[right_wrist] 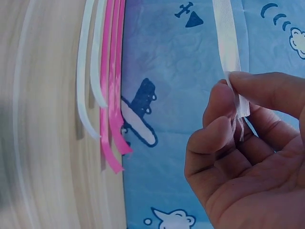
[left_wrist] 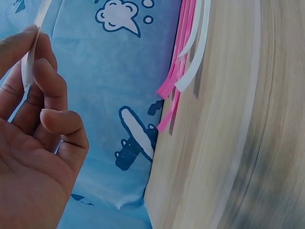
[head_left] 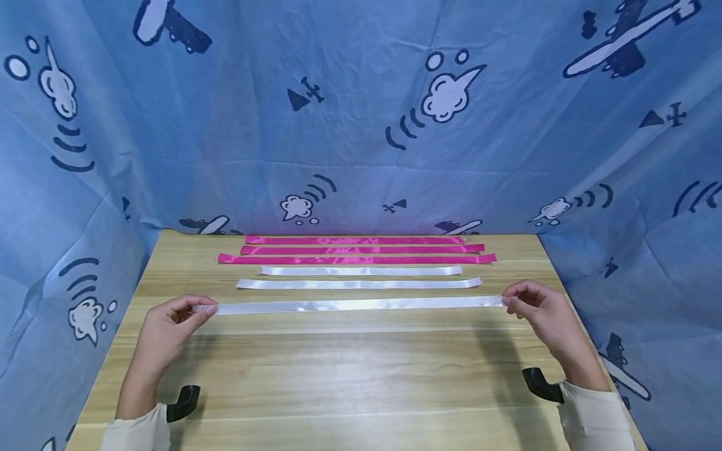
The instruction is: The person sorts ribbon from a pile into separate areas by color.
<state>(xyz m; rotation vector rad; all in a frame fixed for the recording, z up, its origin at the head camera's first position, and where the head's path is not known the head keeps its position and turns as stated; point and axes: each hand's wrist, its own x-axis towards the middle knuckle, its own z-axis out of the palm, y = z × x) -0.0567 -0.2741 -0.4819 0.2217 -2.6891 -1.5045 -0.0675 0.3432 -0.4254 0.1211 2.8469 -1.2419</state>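
Observation:
A shiny white ribbon (head_left: 361, 305) is stretched nearly straight between both hands, above the table. My left hand (head_left: 169, 329) pinches its left end between thumb and fingers; in the left wrist view a short tail of the ribbon (left_wrist: 28, 71) hangs past the fingertips. At the other end my right hand (head_left: 544, 319) pinches the ribbon, and in the right wrist view its frayed tip (right_wrist: 241, 112) shows below the thumb. Just beyond lie two white ribbons, a longer one (head_left: 361, 284) and a shorter one (head_left: 361, 271), both flat and roughly parallel to the held ribbon.
Three pink ribbons (head_left: 361, 259) lie side by side along the back of the wooden table (head_left: 350, 382). A blue patterned cloth (head_left: 361, 138) hangs behind the table and at both sides. Black curved pieces (head_left: 183, 404) stick out near both sleeves.

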